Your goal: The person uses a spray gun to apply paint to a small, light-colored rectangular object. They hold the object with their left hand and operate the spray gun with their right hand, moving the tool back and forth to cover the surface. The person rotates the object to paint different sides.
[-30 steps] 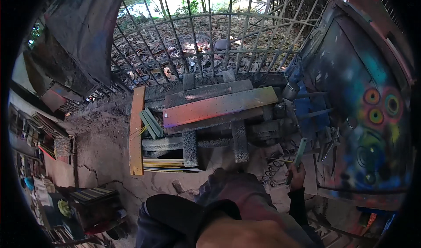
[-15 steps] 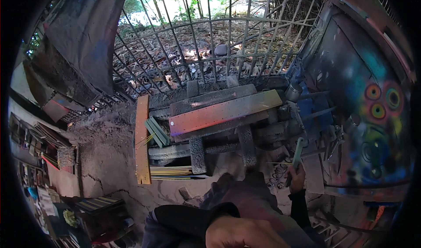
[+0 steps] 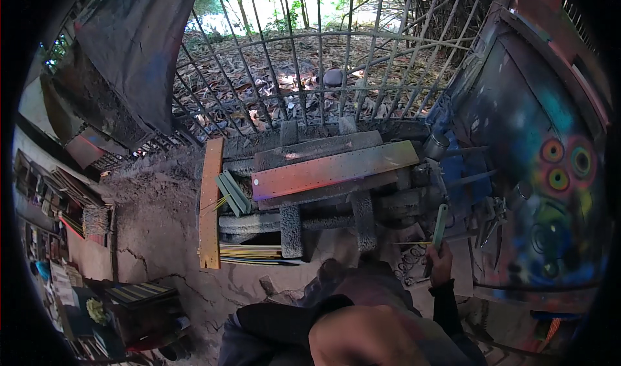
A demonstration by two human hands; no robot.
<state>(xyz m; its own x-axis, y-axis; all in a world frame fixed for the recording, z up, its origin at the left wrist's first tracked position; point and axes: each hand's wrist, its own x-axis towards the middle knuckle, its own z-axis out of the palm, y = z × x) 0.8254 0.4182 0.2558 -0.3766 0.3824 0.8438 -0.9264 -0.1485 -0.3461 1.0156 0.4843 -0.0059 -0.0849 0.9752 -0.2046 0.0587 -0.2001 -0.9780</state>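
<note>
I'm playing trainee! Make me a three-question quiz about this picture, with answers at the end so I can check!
1. Which hand holds the long, narrow, pale green flat strip upright?

2. True or false: the wide, flat, pink-to-yellow board with small holes lies to the left of the narrow, flat, orange-brown board.

3. What lies between those two boards?
A) a red cup
B) green flat slats
C) a white cloth

Key:
1. The right hand.
2. False; it lies to the right.
3. B.
</note>
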